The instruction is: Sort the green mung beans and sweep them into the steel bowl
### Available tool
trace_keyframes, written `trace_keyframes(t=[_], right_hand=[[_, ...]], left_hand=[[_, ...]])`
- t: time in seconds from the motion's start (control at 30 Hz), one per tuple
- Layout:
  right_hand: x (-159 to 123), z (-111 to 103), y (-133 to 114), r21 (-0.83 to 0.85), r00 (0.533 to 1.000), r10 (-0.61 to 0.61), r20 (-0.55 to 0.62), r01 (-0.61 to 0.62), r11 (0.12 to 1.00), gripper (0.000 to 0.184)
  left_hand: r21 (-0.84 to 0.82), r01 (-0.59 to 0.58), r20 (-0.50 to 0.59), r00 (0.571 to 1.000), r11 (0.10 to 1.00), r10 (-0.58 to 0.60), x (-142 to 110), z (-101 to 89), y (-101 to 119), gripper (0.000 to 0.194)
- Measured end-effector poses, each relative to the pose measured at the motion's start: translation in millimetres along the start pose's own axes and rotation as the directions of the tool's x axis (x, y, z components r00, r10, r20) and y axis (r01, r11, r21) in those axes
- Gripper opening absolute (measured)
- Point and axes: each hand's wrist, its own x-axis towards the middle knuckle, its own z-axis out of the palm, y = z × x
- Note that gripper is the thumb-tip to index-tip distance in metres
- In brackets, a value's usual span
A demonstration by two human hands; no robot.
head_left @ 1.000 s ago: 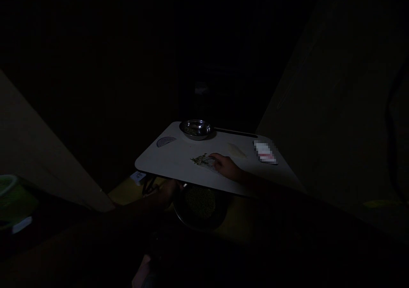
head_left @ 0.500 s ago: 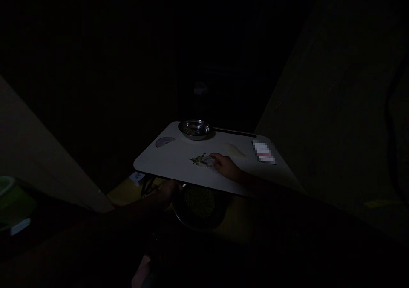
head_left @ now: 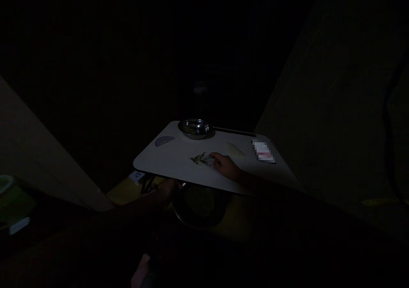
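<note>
On the white folding table (head_left: 172,164), my right hand (head_left: 226,165) is closed on a clear, half-round protractor (head_left: 209,161), held low at the tabletop. Against its left side lies a small heap of green grains (head_left: 198,158). Below the table's near edge, my left hand (head_left: 169,188) is closed at the rim of a dark metal bowl (head_left: 183,220); its fingers are poorly lit. Many green grains (head_left: 200,200) fill the bottom of that bowl. At the far side of the table stands a shiny steel bowl (head_left: 196,134) with some greenish bits inside.
A second protractor (head_left: 164,141) lies at the table's left. Right of my right hand is a pale flat piece (head_left: 235,150), and beyond it a blurred-out phone-like object (head_left: 263,151). A green tub (head_left: 14,200) stands at lower left. The surroundings are very dark.
My right hand and the protractor have hardly moved beside the grains. My left hand stays at the lower bowl. The picture has shifted very slightly.
</note>
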Motion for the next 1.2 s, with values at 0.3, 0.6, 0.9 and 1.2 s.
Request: trace_keyframes(t=[0.3, 0.6, 0.9, 1.2], right_hand=[[1, 3, -1, -0.054, 1.0, 0.016, -0.025, -0.017, 0.998, 0.037], [7, 4, -2, -0.066, 0.999, 0.034, -0.018, -0.035, 0.997, 0.036], [19, 8, 1, -0.065, 1.0, 0.019, -0.019, -0.02, 0.998, 0.037], [20, 5, -2, -0.079, 1.0, 0.004, 0.016, -0.003, 0.997, 0.037]], left_hand=[[-0.037, 0.023, 0.026, 0.999, 0.999, -0.022, 2, -2.0, -2, 0.01], [-0.013, 0.039, 0.034, 0.999, 0.999, -0.038, 4, -1.7, -4, 0.009], [-0.011, 0.001, 0.026, 1.0, 1.0, 0.0, 9, -2.8, -8, 0.006], [0.012, 0.046, -0.003, 0.999, 0.999, -0.046, -4, -0.6, 0, 0.005]])
